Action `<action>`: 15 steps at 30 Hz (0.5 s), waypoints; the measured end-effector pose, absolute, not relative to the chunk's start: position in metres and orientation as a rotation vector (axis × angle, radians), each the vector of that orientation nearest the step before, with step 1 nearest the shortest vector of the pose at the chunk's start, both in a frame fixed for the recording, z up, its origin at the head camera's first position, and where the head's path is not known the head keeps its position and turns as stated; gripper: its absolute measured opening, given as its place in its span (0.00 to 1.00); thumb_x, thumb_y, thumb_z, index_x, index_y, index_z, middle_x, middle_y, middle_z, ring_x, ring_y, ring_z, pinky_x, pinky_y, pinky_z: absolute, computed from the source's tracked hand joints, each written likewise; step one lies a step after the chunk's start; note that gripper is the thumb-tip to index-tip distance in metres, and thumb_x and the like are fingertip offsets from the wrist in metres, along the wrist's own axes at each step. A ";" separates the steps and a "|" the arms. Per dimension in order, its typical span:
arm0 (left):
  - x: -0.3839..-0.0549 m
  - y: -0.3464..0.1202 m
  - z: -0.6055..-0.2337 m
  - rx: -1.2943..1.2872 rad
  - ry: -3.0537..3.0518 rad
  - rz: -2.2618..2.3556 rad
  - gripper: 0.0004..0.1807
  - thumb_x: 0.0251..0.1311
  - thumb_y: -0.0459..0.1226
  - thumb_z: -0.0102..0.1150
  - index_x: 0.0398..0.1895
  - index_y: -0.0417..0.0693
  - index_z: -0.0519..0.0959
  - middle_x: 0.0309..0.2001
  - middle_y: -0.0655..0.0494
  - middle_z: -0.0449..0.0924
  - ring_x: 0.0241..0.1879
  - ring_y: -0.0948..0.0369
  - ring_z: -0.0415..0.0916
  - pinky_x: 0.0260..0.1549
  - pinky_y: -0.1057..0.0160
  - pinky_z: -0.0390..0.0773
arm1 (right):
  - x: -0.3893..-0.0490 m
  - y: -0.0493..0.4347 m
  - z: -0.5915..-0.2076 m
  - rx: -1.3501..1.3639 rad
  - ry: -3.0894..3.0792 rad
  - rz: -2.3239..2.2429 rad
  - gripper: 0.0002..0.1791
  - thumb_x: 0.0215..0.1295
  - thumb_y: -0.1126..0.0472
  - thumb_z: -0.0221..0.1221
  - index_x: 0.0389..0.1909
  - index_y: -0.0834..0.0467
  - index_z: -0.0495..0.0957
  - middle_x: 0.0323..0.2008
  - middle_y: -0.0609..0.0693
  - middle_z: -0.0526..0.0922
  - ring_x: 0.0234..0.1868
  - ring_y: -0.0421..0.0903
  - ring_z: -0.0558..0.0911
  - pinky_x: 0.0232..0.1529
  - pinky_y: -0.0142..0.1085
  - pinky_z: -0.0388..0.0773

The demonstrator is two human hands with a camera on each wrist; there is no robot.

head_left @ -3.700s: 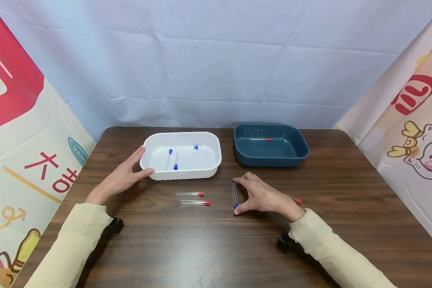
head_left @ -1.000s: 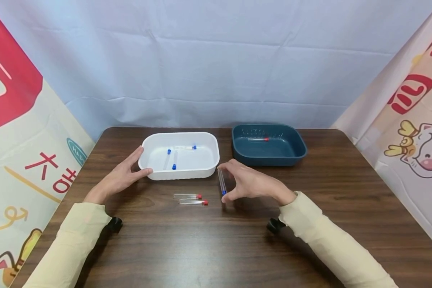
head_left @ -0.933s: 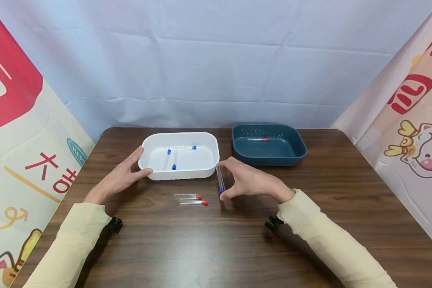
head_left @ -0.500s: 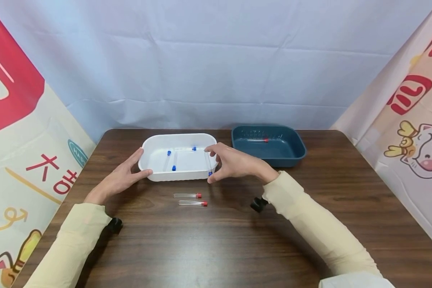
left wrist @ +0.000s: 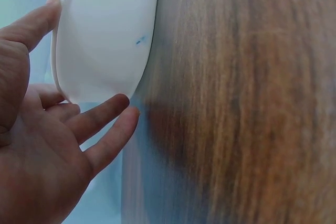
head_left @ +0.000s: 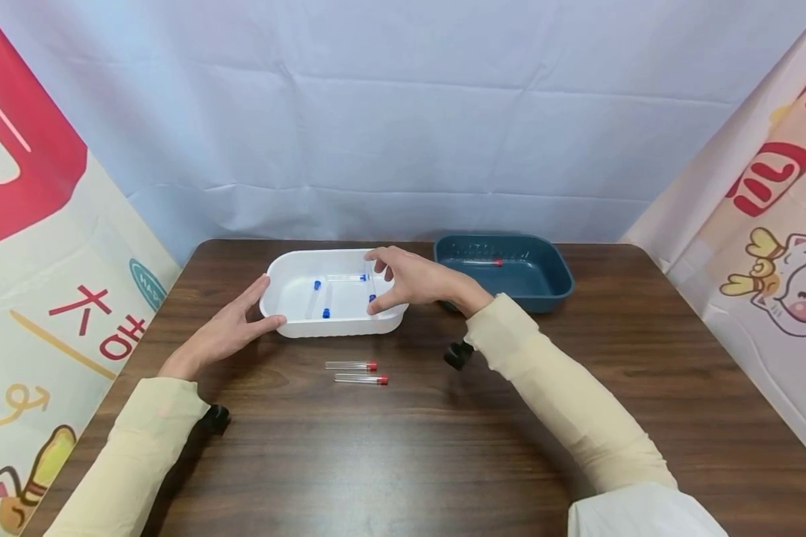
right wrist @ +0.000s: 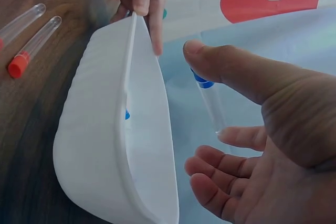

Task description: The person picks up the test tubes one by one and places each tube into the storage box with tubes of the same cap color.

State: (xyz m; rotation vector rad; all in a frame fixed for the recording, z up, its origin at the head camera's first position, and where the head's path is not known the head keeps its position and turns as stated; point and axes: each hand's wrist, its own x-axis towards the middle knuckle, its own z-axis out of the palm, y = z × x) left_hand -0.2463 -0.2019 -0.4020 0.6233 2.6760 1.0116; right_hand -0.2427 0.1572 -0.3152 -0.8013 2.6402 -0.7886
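My right hand (head_left: 419, 280) holds a clear test tube with a blue cap (right wrist: 203, 81) by its two ends, thumb at the cap and a fingertip at the rounded end. It hangs over the right part of the white plastic basin (head_left: 336, 329). Several blue-capped tubes lie inside, one of them a tube (head_left: 345, 278) near the back. My left hand (head_left: 225, 335) touches the basin's left end, thumb and fingers spread along its rim. From the left wrist view, the fingers (left wrist: 107, 116) look nearly straight against the wall.
Two red-capped test tubes, a farther tube (head_left: 349, 365) and a nearer tube (head_left: 360, 379), lie on the wooden table (head_left: 376, 455) before the white basin. A dark teal basin (head_left: 510, 300) stands behind my right forearm, with one red-capped tube (head_left: 498, 262) in it.
My right hand has picked up the blue-capped test tube from the table and carried it left and away from me, over the white basin. The left hand has stayed at the basin's end.
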 end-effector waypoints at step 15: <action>-0.246 -0.202 -0.402 0.615 2.663 1.028 0.57 0.69 0.62 0.59 0.85 0.49 0.36 0.84 0.49 0.34 0.82 0.47 0.36 0.74 0.37 0.47 | -0.267 0.146 -0.323 -0.711 2.618 -0.861 0.52 0.59 0.49 0.76 0.78 0.61 0.59 0.62 0.58 0.74 0.63 0.58 0.75 0.57 0.45 0.77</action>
